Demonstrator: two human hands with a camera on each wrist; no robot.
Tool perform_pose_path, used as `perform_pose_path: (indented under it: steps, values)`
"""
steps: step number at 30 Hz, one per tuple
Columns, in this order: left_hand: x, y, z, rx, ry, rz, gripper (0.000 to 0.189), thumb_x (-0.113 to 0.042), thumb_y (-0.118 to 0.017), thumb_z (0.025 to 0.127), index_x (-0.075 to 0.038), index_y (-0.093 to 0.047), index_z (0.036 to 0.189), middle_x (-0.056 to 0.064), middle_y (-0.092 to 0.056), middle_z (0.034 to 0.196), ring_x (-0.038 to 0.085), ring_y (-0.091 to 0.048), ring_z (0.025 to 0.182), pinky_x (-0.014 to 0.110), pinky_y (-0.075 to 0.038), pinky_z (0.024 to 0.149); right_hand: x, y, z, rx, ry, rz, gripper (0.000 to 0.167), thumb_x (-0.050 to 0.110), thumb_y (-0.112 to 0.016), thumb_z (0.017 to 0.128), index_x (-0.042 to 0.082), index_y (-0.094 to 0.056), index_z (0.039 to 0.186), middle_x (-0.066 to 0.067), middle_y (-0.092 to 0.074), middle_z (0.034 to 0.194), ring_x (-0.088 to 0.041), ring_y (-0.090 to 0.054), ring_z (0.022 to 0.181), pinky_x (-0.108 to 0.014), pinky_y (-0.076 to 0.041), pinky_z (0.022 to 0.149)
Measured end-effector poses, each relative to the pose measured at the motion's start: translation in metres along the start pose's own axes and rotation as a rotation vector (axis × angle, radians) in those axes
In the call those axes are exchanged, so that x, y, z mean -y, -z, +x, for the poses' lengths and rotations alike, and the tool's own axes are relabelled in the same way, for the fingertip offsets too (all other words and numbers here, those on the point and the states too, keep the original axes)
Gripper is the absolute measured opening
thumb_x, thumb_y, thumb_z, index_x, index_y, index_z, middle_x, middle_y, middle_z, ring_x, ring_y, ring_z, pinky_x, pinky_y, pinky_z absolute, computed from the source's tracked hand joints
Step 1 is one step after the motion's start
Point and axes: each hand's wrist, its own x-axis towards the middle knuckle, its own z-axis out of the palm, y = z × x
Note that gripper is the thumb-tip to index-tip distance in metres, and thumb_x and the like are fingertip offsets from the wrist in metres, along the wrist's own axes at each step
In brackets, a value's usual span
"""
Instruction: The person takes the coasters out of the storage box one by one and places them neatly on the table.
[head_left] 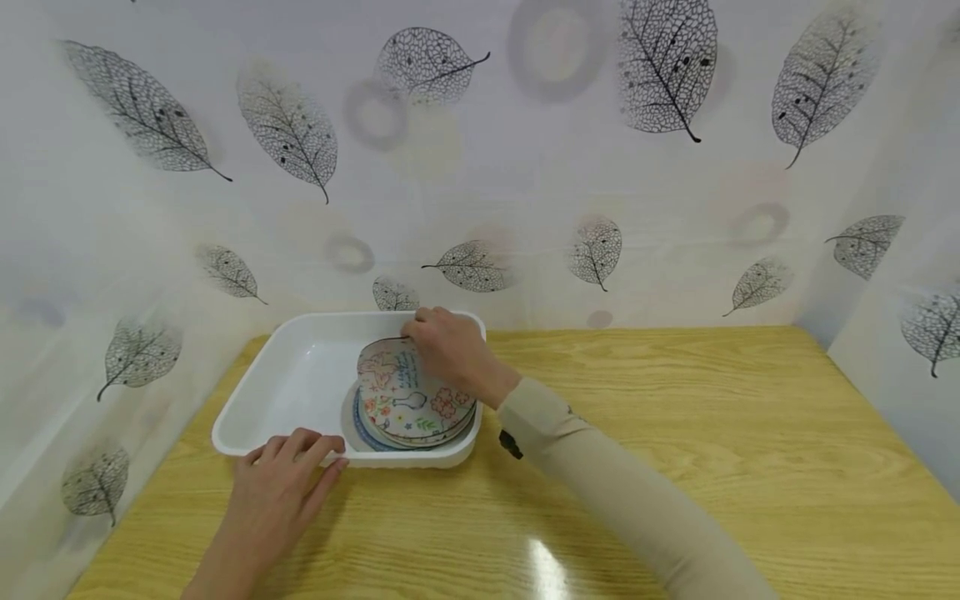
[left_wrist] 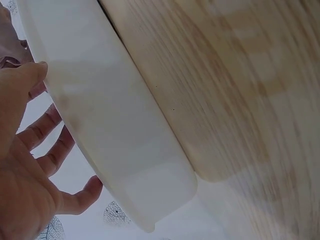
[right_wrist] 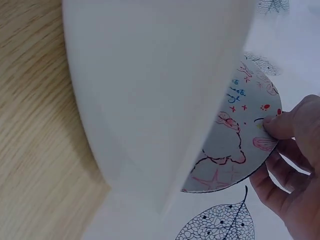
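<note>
A white plastic tub (head_left: pixel 300 392) stands at the left of the table, with a stack of plates in its right part. My right hand (head_left: pixel 453 350) pinches the far edge of the top plate (head_left: pixel 390 392), which has coloured drawings and blue writing. In the right wrist view, the thumb lies on the face of this plate (right_wrist: pixel 227 150) and the fingers are behind it. Beneath it, a blue-rimmed plate (head_left: pixel 363 429) shows partly; the other plates are mostly hidden. My left hand (head_left: pixel 277 479) holds the tub's near rim, fingers over the edge and thumb outside.
The wood-grain table (head_left: pixel 675 417) extends to the right of the tub. Behind it hangs a pale cloth (head_left: pixel 525 183) printed with leaves, which also covers both sides. The tub's back edge is close to this cloth.
</note>
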Motion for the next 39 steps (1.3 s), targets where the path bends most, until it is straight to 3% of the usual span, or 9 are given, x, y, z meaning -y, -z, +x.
perform_pose_path:
  steps: [16,31,39]
  values:
    - [0.0,-0.003,-0.001,-0.03,-0.005,-0.001,0.028,-0.027,-0.084,0.08,-0.027,-0.069,0.104,-0.006,-0.067,0.096,0.03,-0.067,0.085,0.055,-0.055,0.067,0.005,0.02,0.0,0.002,0.009,0.073,0.028,0.0,-0.066,0.091,0.014,-0.076,0.112,-0.002,-0.073,0.098,-0.016,-0.069,0.08,-0.027,-0.058,0.064]
    - [-0.003,-0.001,-0.002,0.001,0.028,-0.002,0.025,-0.028,-0.084,0.081,-0.027,-0.069,0.102,-0.005,-0.069,0.097,0.029,-0.067,0.086,0.055,-0.054,0.068,0.011,0.036,-0.005,0.032,0.001,0.073,0.03,0.004,-0.072,0.09,0.016,-0.075,0.116,0.0,-0.072,0.1,-0.013,-0.068,0.079,-0.026,-0.057,0.065]
    - [-0.001,-0.001,0.0,-0.042,-0.001,-0.015,0.026,-0.027,-0.084,0.079,-0.027,-0.069,0.101,-0.005,-0.069,0.096,0.03,-0.068,0.083,0.054,-0.054,0.064,0.012,0.044,-0.007,0.0,0.018,0.122,0.026,0.002,-0.069,0.092,0.015,-0.076,0.113,0.0,-0.071,0.098,-0.014,-0.069,0.08,-0.027,-0.057,0.064]
